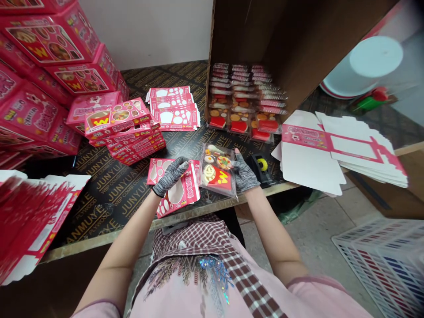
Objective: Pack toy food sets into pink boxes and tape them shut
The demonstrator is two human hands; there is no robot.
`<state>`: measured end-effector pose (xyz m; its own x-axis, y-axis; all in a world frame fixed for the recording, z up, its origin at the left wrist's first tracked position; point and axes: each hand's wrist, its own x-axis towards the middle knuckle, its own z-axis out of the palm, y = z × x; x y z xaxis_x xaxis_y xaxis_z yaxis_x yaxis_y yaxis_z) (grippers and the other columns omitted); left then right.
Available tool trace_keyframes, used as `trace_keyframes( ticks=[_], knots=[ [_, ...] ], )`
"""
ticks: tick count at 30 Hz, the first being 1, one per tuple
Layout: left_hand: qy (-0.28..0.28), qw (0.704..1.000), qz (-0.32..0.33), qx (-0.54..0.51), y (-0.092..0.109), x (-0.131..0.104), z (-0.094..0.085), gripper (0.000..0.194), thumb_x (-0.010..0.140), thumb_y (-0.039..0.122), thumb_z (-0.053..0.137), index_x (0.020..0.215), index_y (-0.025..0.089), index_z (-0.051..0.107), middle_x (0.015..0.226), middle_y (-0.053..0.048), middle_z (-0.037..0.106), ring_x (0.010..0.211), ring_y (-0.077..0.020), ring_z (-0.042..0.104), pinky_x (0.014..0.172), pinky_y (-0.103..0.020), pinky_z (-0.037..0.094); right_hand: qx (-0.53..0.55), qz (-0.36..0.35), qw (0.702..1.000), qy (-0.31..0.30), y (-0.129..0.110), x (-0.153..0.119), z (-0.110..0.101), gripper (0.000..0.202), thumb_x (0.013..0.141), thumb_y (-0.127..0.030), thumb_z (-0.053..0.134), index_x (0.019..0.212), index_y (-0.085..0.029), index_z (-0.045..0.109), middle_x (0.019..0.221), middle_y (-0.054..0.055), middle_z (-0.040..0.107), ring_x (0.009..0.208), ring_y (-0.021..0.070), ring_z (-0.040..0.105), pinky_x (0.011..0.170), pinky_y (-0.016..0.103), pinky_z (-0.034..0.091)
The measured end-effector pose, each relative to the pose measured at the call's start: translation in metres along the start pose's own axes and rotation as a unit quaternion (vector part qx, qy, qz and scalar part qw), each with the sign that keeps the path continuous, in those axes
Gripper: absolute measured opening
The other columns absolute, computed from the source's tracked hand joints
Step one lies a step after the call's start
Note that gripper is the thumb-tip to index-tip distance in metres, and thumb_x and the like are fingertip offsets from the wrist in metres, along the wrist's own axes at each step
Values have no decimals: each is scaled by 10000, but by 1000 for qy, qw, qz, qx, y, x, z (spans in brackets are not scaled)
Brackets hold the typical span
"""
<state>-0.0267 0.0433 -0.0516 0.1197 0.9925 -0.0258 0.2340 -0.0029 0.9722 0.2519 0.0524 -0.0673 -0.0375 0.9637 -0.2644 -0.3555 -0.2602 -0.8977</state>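
Observation:
My left hand (171,176), in a grey glove, rests on a pink printed carton (191,191) with white cut-out shapes, near the table's front edge. Its fingers lie together over the carton's upper part. To its right, my right hand (244,172), gloved too, holds a clear plastic pack (217,170) of toy food by its right side, thumb pointing up. The pack shows a red piece with a yellow W, a pizza and noodles, and it overlaps the carton's right edge.
Finished pink boxes (126,132) are stacked at the left. Flat cartons (175,108) lie behind my hands. An open brown box (243,39) holds more packs (238,106). A black tape dispenser (261,170) and flattened boxes (331,145) stand right; more flat boxes (36,216) lie left.

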Motion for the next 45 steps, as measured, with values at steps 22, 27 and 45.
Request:
trace_keyframes(
  ticks=[22, 27, 45],
  knots=[
    [-292, 877, 59, 376, -13, -42, -29, 1395, 509, 730, 856, 1627, 186, 224, 1681, -254, 188, 1544, -473, 194, 1223, -654, 157, 28, -173, 971, 166, 24, 12, 43, 598, 690, -241, 621, 1287, -258, 604, 1203, 39, 722, 1101, 200, 681, 982, 392, 577],
    [-242, 854, 67, 456, -17, -51, -19, 1447, 489, 659, 884, 1636, 141, 169, 1564, -264, 395, 1417, -464, 410, 1206, -591, 253, 48, -169, 963, 203, 35, 4, 47, 647, 692, -254, 611, 1335, -284, 551, 1301, 37, 674, 1135, 200, 680, 1044, 422, 550],
    [-11, 937, 100, 334, -1, -42, 22, 1328, 554, 757, 781, 1598, 143, 237, 1564, -190, 411, 1399, -486, 397, 1190, -571, 333, -19, -199, 976, 91, -23, -8, 61, 831, 693, -300, 653, 1492, -298, 425, 1450, 64, 580, 1293, 250, 599, 1064, 468, 544]
  ],
)
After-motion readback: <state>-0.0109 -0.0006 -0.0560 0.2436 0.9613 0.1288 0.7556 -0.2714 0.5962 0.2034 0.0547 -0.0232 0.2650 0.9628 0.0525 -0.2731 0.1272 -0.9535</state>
